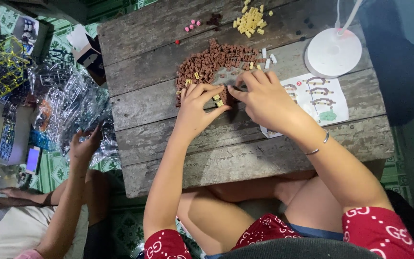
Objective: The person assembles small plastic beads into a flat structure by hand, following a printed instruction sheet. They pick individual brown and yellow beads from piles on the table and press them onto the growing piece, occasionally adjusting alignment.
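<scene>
Two hands meet over my brown brick pile (212, 60) on the wooden surface (159, 43): left hand (198, 108) and right hand (264, 98) each pinching small pieces at the pile's near edge.

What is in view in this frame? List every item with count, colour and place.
wooden table: one, grey weathered planks, centre
brown bricks: a pile of many, brown, mid table, just above the hands
yellow bricks: small heap, pale yellow, top edge of table
pink bricks: a few, pink, top of table, left of the yellow heap
white bricks: about three, white, right of the brown pile
lamp base: one, white, round, top right of table
instruction sheet: one, white with pictures, under the right wrist
plastic bags: several, clear, on the floor at left
co-worker's hand: one, at the bags
bracelet: one, silver, right wrist
left hand: pinching small bricks
right hand: fingertips at the same bricks
</scene>
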